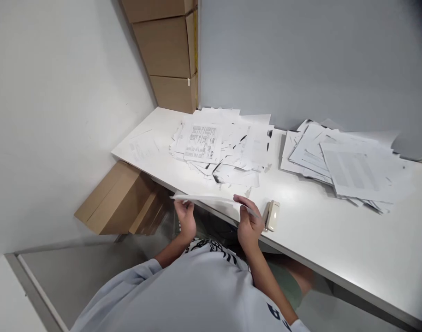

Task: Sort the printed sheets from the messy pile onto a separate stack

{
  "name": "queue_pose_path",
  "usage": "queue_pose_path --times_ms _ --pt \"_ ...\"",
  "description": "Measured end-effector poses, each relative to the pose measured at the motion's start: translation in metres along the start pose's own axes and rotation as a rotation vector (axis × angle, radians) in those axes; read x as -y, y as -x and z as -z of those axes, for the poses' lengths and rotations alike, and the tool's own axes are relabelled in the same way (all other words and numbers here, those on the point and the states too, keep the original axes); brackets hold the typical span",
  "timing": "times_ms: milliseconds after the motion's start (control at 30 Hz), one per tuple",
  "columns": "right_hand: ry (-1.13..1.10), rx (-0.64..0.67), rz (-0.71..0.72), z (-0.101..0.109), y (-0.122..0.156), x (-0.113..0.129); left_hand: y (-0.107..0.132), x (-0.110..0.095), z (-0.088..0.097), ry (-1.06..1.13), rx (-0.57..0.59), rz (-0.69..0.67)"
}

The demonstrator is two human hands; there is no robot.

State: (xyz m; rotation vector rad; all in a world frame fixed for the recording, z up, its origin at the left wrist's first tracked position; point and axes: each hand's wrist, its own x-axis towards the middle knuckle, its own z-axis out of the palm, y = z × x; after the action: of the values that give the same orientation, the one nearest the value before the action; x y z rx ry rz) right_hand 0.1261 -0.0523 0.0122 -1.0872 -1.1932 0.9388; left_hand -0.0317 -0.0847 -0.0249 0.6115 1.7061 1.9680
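Note:
Both my hands hold a thin set of white paper sheets (211, 201) edge-on at the front edge of the white table (317, 230). My left hand (186, 216) grips the left end with fingers curled. My right hand (248, 222) pinches the right end, thumb on top. A small beige stapler (271, 215) lies on the table just right of my right hand. A messy pile of printed papers (217, 143) lies behind the held sheets.
A second spread pile of papers (349, 166) lies at the right of the table. Stacked cardboard boxes (169, 50) stand in the far corner. A flat cardboard box (117, 198) leans under the table's left end. White walls close in left and behind.

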Motion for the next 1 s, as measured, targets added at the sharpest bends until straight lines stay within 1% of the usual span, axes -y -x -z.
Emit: queue_pose_path --times_ms 67,133,200,267,300,367,467,567,633,767,833,900,1000 --pt "-0.011 0.025 0.015 -0.004 -0.01 -0.008 -0.025 -0.004 0.004 -0.057 -0.086 -0.151" --pt "-0.027 0.042 -0.011 -0.008 -0.013 -0.018 -0.045 -0.007 0.004 -0.081 -0.121 -0.214" --pt "-0.05 0.058 -0.017 -0.013 -0.012 -0.026 -0.059 -0.008 0.0 -0.078 -0.077 -0.23" --pt "-0.079 0.05 -0.019 -0.017 -0.011 -0.028 -0.067 -0.01 -0.005 -0.094 0.02 -0.262" --pt "-0.093 0.04 -0.03 -0.019 -0.011 -0.026 -0.069 -0.012 -0.008 -0.109 0.051 -0.29" --pt "-0.087 0.006 -0.081 -0.021 -0.014 -0.019 -0.072 -0.016 -0.017 -0.133 0.065 -0.341" --pt "0.007 -0.066 -0.152 -0.024 -0.021 -0.009 -0.074 -0.024 -0.032 -0.11 0.02 -0.355" --pt "0.046 -0.109 -0.144 -0.027 -0.021 -0.008 -0.075 -0.024 -0.043 -0.097 -0.008 -0.336" --pt "0.009 -0.14 -0.119 -0.028 -0.014 -0.013 -0.076 -0.019 -0.045 -0.103 -0.019 -0.325" --pt "-0.055 -0.199 -0.06 -0.029 0.002 -0.027 -0.076 -0.005 -0.039 -0.08 -0.025 -0.302" --pt "-0.045 -0.174 -0.038 -0.026 0.003 -0.03 -0.077 -0.002 -0.038 -0.057 0.012 -0.311" --pt "-0.031 -0.121 -0.04 -0.023 0.002 -0.03 -0.078 -0.003 -0.039 -0.048 0.042 -0.321" --pt "0.02 -0.054 -0.111 -0.017 0.0 -0.025 -0.079 -0.007 -0.042 -0.055 -0.007 -0.298"
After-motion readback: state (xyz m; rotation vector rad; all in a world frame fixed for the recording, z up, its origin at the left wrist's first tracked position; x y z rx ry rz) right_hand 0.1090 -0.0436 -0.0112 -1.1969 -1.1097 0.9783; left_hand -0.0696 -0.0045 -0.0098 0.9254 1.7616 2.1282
